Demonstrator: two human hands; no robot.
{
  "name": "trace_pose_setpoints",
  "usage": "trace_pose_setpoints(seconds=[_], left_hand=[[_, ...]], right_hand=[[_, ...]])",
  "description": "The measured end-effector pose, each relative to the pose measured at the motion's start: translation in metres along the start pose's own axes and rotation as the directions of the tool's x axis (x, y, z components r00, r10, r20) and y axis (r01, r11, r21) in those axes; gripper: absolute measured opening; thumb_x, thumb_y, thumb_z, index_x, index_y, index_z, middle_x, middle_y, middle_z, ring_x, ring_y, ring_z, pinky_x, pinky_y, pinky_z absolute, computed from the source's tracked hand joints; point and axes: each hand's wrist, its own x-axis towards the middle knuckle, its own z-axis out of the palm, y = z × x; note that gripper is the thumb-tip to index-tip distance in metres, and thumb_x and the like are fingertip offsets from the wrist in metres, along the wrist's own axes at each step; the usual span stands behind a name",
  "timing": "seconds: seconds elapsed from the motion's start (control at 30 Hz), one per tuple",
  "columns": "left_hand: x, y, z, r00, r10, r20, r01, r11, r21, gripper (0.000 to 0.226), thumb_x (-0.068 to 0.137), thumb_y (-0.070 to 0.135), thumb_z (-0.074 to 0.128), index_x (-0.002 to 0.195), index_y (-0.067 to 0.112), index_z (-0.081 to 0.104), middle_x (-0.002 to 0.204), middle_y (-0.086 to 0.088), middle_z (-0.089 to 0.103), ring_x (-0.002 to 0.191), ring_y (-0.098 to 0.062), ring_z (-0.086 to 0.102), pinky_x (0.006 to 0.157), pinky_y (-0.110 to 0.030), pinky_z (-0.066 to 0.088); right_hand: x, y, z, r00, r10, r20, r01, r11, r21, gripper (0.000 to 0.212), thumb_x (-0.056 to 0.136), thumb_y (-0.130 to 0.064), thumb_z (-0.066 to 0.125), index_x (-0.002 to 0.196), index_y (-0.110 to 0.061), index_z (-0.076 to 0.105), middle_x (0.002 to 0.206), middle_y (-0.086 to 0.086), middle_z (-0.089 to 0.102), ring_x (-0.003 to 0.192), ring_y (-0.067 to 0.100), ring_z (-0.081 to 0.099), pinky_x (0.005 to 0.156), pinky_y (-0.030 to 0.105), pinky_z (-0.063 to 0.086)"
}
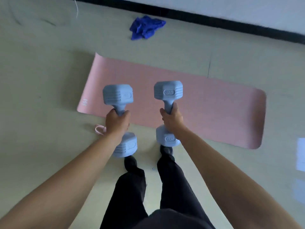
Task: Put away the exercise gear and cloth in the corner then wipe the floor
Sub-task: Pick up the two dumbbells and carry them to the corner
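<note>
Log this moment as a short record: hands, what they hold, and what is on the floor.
left hand: grip shut on left dumbbell
right hand: grip shut on right dumbbell
dumbbell marking: 2KG, read on the right one
mat: pink, unrolled flat on floor
cloth: blue, crumpled near the wall
band: pink loop beside the mat's near edge
put away: nothing yet

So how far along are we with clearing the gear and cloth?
Nothing looks stowed yet. In hand: the left hand grips one blue dumbbell, the right hand the other dumbbell. Left: the pink mat lies unrolled, the pink strap and blue cloth remain on the floor, unwiped.
</note>
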Motion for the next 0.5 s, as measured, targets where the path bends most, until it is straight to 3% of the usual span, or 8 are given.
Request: trace_pose_setpoints(seconds=[0.17, 0.33, 0.5], left_hand=[[-0.057, 0.098, -0.044, 0.979, 0.205, 0.002, -0.205, 0.978, -0.043, 0.010, 0.078, 0.018, 0.055, 0.074, 0.010, 0.053, 0.054, -0.004, 0.055, 0.046, -0.020, 0.050, 0.051, -0.027, 0.041], [-0.100, 0.149, -0.086, 0.909, 0.399, 0.123, -0.393, 0.917, -0.068, 0.008, 0.080, 0.017, 0.051, 0.078, 0.009, 0.052, 0.060, -0.006, 0.056, 0.052, -0.021, 0.050, 0.053, -0.027, 0.041], [-0.128, 0.171, -0.098, 0.781, 0.582, 0.226, -0.573, 0.812, -0.114, 0.018, 0.087, 0.024, 0.056, 0.075, 0.012, 0.049, 0.066, -0.009, 0.053, 0.057, -0.024, 0.048, 0.058, -0.036, 0.042]], right_hand=[[-0.066, -0.075, -0.068, 0.974, -0.148, -0.169, 0.160, 0.985, 0.063, 0.027, 0.095, -0.036, 0.059, 0.109, -0.016, 0.046, 0.085, 0.003, 0.061, 0.089, 0.034, 0.068, 0.080, 0.045, 0.054], [-0.140, -0.108, -0.097, 0.893, -0.231, -0.386, 0.293, 0.950, 0.108, 0.024, 0.091, -0.033, 0.059, 0.103, -0.015, 0.050, 0.092, 0.013, 0.067, 0.085, 0.035, 0.069, 0.077, 0.045, 0.055], [-0.205, -0.100, -0.108, 0.760, -0.163, -0.630, 0.347, 0.920, 0.181, 0.016, 0.078, -0.023, 0.058, 0.083, -0.010, 0.050, 0.067, 0.006, 0.057, 0.063, 0.027, 0.059, 0.062, 0.038, 0.051]])
